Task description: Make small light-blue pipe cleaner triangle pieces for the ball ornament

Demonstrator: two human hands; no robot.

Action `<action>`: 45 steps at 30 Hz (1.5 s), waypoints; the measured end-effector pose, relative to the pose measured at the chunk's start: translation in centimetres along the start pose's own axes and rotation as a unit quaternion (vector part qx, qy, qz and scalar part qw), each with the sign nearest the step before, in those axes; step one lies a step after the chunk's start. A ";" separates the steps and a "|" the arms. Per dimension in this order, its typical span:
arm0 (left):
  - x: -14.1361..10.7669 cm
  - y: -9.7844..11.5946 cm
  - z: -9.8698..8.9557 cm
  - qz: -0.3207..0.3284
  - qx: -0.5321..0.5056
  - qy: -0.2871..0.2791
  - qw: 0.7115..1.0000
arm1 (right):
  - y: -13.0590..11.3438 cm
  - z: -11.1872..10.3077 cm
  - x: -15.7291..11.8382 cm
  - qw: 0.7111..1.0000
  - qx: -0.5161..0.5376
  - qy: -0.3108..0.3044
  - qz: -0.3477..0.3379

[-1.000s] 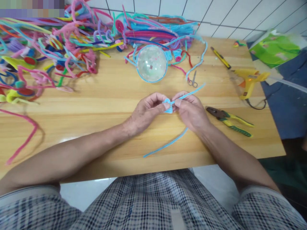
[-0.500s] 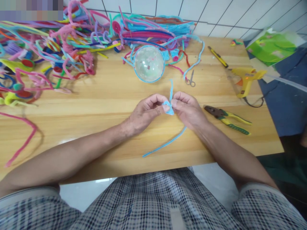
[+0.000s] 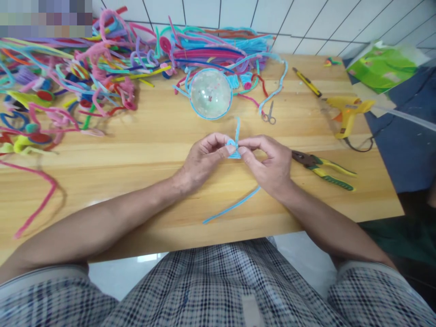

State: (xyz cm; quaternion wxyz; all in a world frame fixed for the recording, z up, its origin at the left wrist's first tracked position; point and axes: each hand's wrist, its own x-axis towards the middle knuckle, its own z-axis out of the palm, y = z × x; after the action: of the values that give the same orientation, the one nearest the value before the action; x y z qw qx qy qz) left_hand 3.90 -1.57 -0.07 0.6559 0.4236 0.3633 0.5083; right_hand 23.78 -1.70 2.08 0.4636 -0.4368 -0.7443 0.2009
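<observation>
Between my two hands is a small blue coiled pipe cleaner [image 3: 234,154], with one free end standing up from it. My left hand [image 3: 209,156] pinches its left side between thumb and fingers. From the right, my right hand [image 3: 267,161] grips the same piece with thumb and forefinger, close to where the free end rises. Another blue pipe cleaner [image 3: 231,208] lies on the table below, its right end by my right wrist. Beyond my hands stands a clear bowl [image 3: 211,95] with a blue rim.
Pliers [image 3: 323,170], a yellow glue gun [image 3: 349,113], a utility knife [image 3: 307,82] and small scissors [image 3: 270,116] lie to the right. Heaped pipe cleaners [image 3: 112,68] cover the back left. A pink pipe cleaner [image 3: 41,209] lies near my left forearm. A green bag [image 3: 383,68] stands at the far right.
Both hands have shifted slightly left with the blue piece. The right-hand fingers have changed their hold, and the coil's striped side now shows more. The view has tilted a little.
</observation>
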 end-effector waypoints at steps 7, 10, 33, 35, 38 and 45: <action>0.0 0.0 -0.2 0.008 0.022 -0.009 1.000 | -0.2 0.1 -0.2 1.000 0.003 -0.010 0.003; 0.0 0.0 -0.2 0.012 0.021 -0.013 1.000 | -0.3 0.2 -0.3 1.000 0.008 -0.004 0.013; -0.2 0.7 0.1 0.021 0.019 -0.026 0.999 | -1.0 0.1 -0.4 0.999 0.019 0.004 -0.039; -0.2 0.7 0.1 0.016 0.017 -0.023 0.999 | -0.9 0.1 -0.5 0.999 0.016 0.005 -0.034; -0.3 0.7 0.1 0.022 0.016 -0.019 0.999 | -1.0 0.0 -0.5 1.000 0.015 0.002 -0.022; -0.1 0.3 -0.1 0.036 0.003 -0.030 0.999 | -1.1 0.0 -0.6 1.000 0.016 0.007 -0.019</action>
State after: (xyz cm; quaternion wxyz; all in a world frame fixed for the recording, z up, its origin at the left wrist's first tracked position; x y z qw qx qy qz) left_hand 3.67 -1.61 0.21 0.6466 0.4536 0.3294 0.5173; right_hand 23.33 -2.76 2.55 0.4796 -0.4166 -0.7458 0.2007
